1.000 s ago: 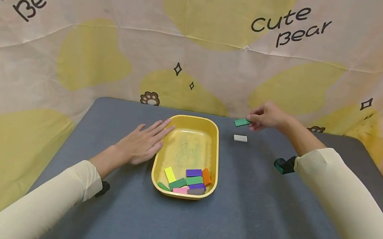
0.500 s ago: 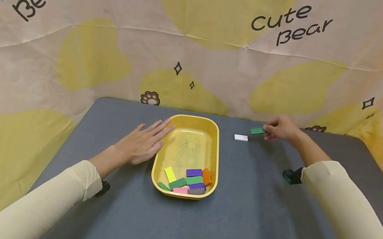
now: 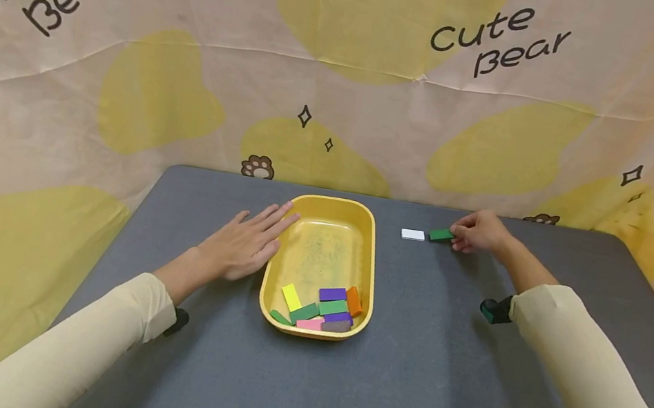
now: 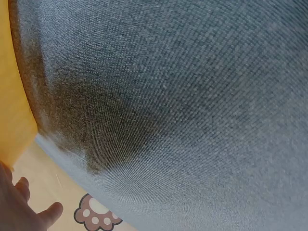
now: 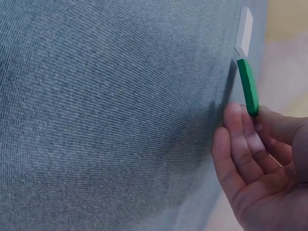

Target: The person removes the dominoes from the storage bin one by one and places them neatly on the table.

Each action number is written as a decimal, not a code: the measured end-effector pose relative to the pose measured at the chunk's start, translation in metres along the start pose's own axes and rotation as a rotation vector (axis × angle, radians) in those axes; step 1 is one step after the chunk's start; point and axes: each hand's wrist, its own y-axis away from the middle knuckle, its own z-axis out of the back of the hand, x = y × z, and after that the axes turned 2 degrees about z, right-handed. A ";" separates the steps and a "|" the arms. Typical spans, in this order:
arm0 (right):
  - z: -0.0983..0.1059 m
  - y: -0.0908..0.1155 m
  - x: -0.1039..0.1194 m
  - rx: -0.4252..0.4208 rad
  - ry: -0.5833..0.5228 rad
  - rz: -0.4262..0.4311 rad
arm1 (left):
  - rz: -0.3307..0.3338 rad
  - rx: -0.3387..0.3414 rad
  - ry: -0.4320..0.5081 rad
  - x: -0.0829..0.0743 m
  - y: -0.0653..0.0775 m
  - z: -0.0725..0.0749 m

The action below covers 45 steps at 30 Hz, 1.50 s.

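Observation:
Between thumb and fingers my right hand (image 3: 480, 231) pinches one end of a green block (image 3: 440, 235), a flat domino-like piece. Its free end points left, close to a white block (image 3: 412, 235) lying flat on the grey table. In the right wrist view the green block (image 5: 248, 87) is held just short of the white block (image 5: 244, 32), with a small gap between them. My left hand (image 3: 242, 242) lies with straight fingers, their tips on the left rim of a yellow tray (image 3: 372, 266). Part of that hand (image 4: 21, 204) shows beside the tray in the left wrist view.
Several coloured blocks lie at the tray's near end, among them a yellow block (image 3: 291, 297), an orange block (image 3: 354, 301) and a pink block (image 3: 309, 324). The grey tabletop (image 3: 300, 395) ends at a patterned cloth (image 3: 347, 102) hanging behind it.
My right hand has moved right and then down with the green block, from behind the white block to its right side. My left hand and the tray stay put.

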 end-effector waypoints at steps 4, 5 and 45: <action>-0.002 -0.001 -0.002 -0.001 0.009 -0.010 | -0.002 -0.004 0.002 0.000 0.000 -0.001; -0.002 -0.001 -0.003 0.000 0.012 -0.012 | -0.001 -0.004 0.004 0.000 0.000 -0.001; 0.017 0.002 0.018 0.038 0.089 0.008 | 0.005 -0.004 0.007 -0.001 0.001 0.001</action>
